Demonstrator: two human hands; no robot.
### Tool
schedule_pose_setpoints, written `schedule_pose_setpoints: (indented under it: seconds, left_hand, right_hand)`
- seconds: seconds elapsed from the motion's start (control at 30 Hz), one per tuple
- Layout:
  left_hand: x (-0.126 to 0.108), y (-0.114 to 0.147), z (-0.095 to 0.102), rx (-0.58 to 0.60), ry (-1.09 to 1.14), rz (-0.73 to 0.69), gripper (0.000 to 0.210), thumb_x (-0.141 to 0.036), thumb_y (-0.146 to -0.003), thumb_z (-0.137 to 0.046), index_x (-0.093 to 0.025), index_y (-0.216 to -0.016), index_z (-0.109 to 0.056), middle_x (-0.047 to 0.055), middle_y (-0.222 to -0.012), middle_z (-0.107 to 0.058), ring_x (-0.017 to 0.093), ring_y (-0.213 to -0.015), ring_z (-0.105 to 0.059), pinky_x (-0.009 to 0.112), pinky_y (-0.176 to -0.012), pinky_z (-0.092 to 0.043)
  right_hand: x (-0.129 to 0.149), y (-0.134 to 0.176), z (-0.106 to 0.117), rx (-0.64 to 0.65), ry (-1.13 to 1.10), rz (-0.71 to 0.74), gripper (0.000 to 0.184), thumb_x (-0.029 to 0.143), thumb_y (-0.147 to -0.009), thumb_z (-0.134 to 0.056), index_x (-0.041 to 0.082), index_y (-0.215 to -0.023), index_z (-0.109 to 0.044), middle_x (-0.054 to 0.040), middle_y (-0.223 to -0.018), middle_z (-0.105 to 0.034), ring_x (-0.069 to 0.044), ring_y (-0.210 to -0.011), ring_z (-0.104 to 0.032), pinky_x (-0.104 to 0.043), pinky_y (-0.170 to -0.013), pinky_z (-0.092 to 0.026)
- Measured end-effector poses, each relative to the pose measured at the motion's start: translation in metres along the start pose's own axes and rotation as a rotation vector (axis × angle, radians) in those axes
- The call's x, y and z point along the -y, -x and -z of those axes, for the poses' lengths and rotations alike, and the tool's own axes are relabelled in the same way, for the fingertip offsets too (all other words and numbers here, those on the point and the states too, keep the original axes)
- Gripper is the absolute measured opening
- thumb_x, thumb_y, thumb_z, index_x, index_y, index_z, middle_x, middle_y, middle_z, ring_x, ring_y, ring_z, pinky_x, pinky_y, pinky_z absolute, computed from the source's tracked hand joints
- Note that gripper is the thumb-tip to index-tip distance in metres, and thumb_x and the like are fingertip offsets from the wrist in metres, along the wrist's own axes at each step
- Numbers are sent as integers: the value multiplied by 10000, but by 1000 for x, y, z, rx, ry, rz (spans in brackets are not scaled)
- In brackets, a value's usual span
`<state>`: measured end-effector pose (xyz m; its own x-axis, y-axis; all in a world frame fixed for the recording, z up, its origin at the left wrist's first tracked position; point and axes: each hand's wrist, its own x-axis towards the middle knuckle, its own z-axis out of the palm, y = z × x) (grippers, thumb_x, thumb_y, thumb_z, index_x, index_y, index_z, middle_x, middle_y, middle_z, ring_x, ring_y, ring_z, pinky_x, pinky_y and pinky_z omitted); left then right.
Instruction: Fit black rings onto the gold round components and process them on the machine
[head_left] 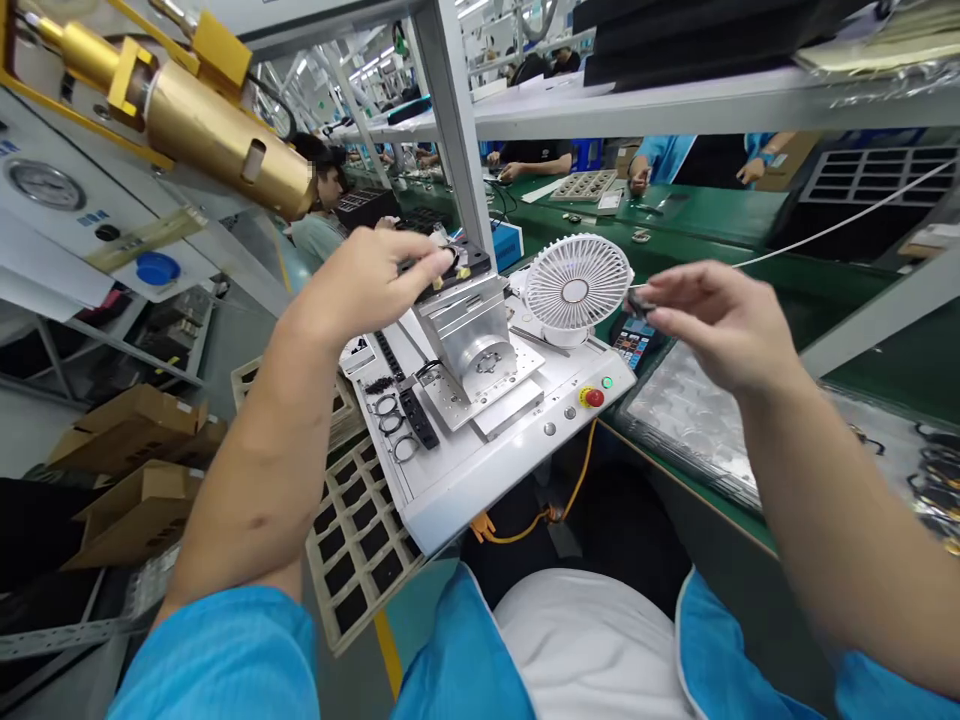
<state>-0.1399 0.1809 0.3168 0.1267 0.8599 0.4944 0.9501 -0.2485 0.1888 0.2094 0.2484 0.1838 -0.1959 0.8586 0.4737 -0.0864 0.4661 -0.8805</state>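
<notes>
My left hand (382, 280) is over the back of the bench-top machine, thumb and forefinger closed together beside its black top fixture (474, 258). A dark curved edge shows at those fingertips, but I cannot make out what it belongs to. Below it stands the silver metal block (472, 335) with a round face. To the right of the white fan (576, 290), my right hand (724, 315) pinches a small dark part (640, 302) in the air. Black rings (405, 448) and a black bar (418, 418) lie on the machine's white top.
A red emergency button (593, 398) sits on the machine's front panel. A gold cylinder (225, 140) hangs at upper left. The compartmented tray (360, 540) is below left. Clear plastic trays (690, 420) lie on the green bench at right. Other people work across the bench.
</notes>
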Motion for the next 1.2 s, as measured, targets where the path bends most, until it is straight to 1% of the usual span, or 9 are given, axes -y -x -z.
schedule_pose_setpoints:
  seconds: [0.13,0.33,0.43,0.53,0.63,0.77,0.93,1.1,1.2]
  left_hand:
    - [14,10,-7,58,138,-151,253,-432,-903,-704,-274,-1066,-815,42,-1156,-802,266,-1199,-716,424,-1103,-516]
    - [-8,-2,-14,-71,48,86,183,-361,-833,-744,-193,-798,-808,66,-840,-796,244,-817,-718,384,-793,-557]
    - [-20,-12,-3,46,-8,150,219,-349,-857,-721,-141,-826,-780,52,-746,-744,198,-757,-639,370,-810,-524]
    - [-21,-21,12,197,-51,119,301,-405,-898,-699,-111,-911,-762,42,-758,-729,183,-813,-594,386,-899,-498]
    - [-16,-22,17,234,-106,82,315,-436,-900,-687,-132,-914,-768,55,-815,-738,210,-856,-624,395,-901,-488]
    - [-15,-4,6,220,-133,57,413,-539,-920,-623,-165,-1016,-769,94,-979,-761,254,-875,-688,408,-867,-506]
    - [-10,20,-16,173,-107,-57,905,-776,-731,-734,-154,-1374,-598,170,-1384,-662,371,-1248,-636,475,-1077,-488]
    - [2,25,-17,124,-21,-80,798,-787,-852,-611,-201,-1392,-602,165,-1486,-610,391,-1423,-539,546,-1193,-418]
    - [2,53,-19,-12,24,-114,770,-745,-892,-608,-232,-1463,-555,147,-1571,-543,387,-1499,-465,591,-1234,-366]
  right_hand:
    - [-40,46,17,-22,8,-238,462,427,-644,-937,218,-979,-697,-101,-989,-761,-279,-974,-742,-455,-913,-628]
    - [-67,85,15,-7,-6,-419,560,560,-660,-947,198,-1007,-696,-139,-1052,-761,-307,-1015,-741,-492,-978,-609]
    - [-67,90,14,9,3,-443,585,593,-661,-939,196,-1015,-697,-141,-1070,-761,-314,-1033,-736,-510,-1003,-591]
    - [-64,93,16,19,10,-430,577,600,-677,-926,197,-1021,-699,-132,-1073,-759,-309,-1028,-734,-493,-983,-600]
    - [-65,96,20,36,38,-418,528,568,-702,-910,200,-1014,-695,-123,-1070,-754,-297,-1004,-735,-462,-951,-611]
    - [-78,103,24,43,123,-415,474,527,-747,-845,205,-1052,-679,-122,-1086,-746,-296,-992,-734,-440,-911,-614]
    - [-97,99,22,207,435,-468,646,393,-842,-709,158,-1428,-571,-114,-1074,-739,-255,-862,-722,-389,-808,-601]
    - [-104,90,4,496,837,-467,838,287,-911,-649,107,-1657,-314,-118,-1096,-750,-285,-907,-718,-375,-831,-551]
    - [-105,97,-7,557,973,-423,848,282,-956,-612,75,-1682,-226,-138,-1068,-758,-320,-959,-723,-380,-842,-536]
